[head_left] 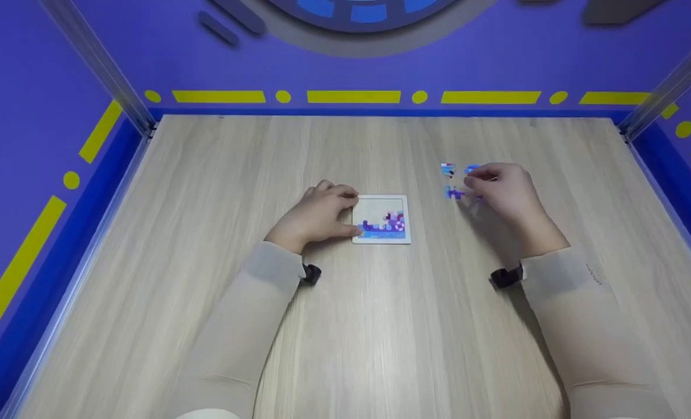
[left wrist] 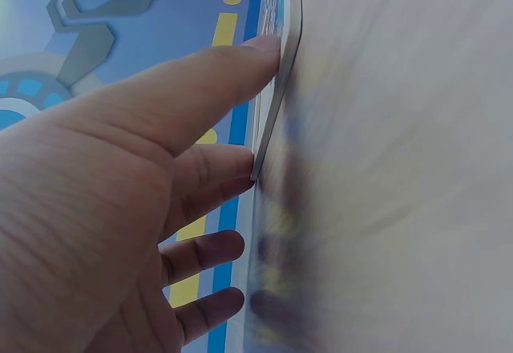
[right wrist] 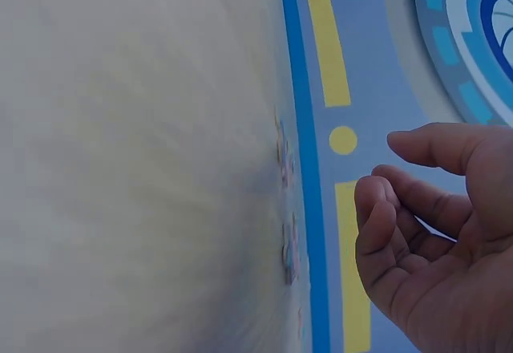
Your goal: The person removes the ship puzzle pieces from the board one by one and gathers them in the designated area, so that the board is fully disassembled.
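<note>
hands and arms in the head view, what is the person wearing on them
Both arms wear long, pale beige sleeves reaching the wrists. A small black device sits at each wrist, beside the left hand and the right hand. The hands are bare: no gloves, no visible rings.

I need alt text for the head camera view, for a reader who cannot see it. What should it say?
A person's left hand holds the left edge of a small square puzzle tray, partly filled along its bottom, on a pale wooden table. The right hand hovers with curled fingers over loose puzzle pieces to the tray's right; purple walls with yellow markings surround the table.
</note>
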A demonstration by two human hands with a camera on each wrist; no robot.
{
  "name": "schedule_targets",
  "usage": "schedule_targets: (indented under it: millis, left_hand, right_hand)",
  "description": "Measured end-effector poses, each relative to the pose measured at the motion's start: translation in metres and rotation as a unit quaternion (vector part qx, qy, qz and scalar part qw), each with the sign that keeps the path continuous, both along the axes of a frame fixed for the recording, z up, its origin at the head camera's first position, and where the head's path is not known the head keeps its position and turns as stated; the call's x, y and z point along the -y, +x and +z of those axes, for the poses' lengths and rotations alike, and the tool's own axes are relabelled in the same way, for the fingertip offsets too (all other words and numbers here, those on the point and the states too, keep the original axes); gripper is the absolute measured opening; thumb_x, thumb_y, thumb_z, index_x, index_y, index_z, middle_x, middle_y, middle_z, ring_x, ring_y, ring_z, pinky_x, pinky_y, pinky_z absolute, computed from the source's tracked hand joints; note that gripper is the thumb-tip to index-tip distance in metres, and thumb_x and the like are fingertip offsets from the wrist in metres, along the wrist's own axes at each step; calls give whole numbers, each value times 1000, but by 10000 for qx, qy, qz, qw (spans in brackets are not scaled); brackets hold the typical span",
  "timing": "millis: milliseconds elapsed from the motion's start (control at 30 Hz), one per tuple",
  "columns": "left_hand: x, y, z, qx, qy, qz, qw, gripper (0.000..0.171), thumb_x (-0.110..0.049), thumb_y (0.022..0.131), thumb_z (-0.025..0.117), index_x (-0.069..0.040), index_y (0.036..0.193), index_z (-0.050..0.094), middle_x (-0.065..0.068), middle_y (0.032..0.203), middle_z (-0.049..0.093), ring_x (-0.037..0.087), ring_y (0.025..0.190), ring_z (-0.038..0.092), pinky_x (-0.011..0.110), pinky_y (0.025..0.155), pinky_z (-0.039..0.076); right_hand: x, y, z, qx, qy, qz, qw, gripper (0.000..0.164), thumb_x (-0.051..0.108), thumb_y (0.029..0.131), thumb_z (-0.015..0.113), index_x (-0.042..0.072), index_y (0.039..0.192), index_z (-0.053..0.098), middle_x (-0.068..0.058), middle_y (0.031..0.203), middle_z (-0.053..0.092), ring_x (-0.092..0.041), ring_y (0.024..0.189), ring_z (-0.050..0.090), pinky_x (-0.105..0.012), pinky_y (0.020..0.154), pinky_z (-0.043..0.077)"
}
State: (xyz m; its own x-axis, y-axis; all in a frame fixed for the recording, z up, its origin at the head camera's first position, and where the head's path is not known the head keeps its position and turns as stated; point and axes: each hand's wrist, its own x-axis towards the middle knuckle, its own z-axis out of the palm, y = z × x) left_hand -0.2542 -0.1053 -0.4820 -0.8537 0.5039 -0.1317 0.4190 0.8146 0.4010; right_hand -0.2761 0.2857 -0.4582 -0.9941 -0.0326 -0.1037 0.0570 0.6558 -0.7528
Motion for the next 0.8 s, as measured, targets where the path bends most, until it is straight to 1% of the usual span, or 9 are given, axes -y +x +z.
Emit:
schedule_targets:
  millis: [167,267,333,467,500,600,700,800]
  left_hand:
    - [2,1,1,-46,21,26,10000,81,-52,100,83,-8,164,59,2,174,54,32,158,45,53,133,36]
    - [3,1,1,-77,29,17,10000,81,-52,100,83,-8,164,59,2,173,54,32,158,45,53,133,36]
    - [2,0,1,-77,28,-22,10000,82,-52,100,83,-7,164,59,2,173,54,32,159,44,54,134,35]
    - [1,0,0,-57,13,-86,9999,82,-53,101,81,-7,165,57,2,174,54,32,160,44,54,135,34]
    - [1,0,0,-62,23,-95,9999,82,-53,101,81,-7,165,57,2,174,54,32,159,44,54,134,34]
    - [2,0,-1,-93,34,-97,9999,82,-53,101,81,-8,165,58,2,173,54,32,158,45,54,134,35]
    - [2,1,-2,-106,58,-80,9999,82,-54,100,82,-9,165,58,2,173,54,32,158,45,53,134,35]
    - [1,2,-3,-41,69,-60,9999,87,-57,98,85,-10,166,58,1,174,54,32,159,44,52,135,34]
  right_hand:
    - [18,5,8,-72,-191,167,9997,40,37,110,73,7,135,80,-16,130,77,-19,105,68,-19,80,57]
    - [29,9,12,-226,-268,340,9988,37,35,109,74,6,132,82,-15,123,79,-22,103,72,-20,77,59]
    - [35,11,15,-270,-277,450,9982,37,34,110,74,5,132,82,-15,121,79,-21,100,71,-19,77,59]
    - [49,15,24,-307,-211,619,9974,37,32,110,73,5,133,81,-15,122,80,-18,99,69,-19,79,58]
    - [53,15,26,-309,-186,632,9973,36,32,110,73,6,133,81,-15,122,80,-17,98,69,-20,79,57]
    - [66,15,32,-383,-138,669,9969,34,31,109,74,7,133,82,-15,120,82,-18,98,70,-22,80,56]
    - [76,16,33,-440,-256,730,9960,32,28,110,74,6,131,81,-14,118,82,-21,98,71,-23,80,56]
    - [83,17,30,-407,-431,811,9949,31,24,109,74,3,130,81,-15,115,82,-25,98,72,-24,79,57]
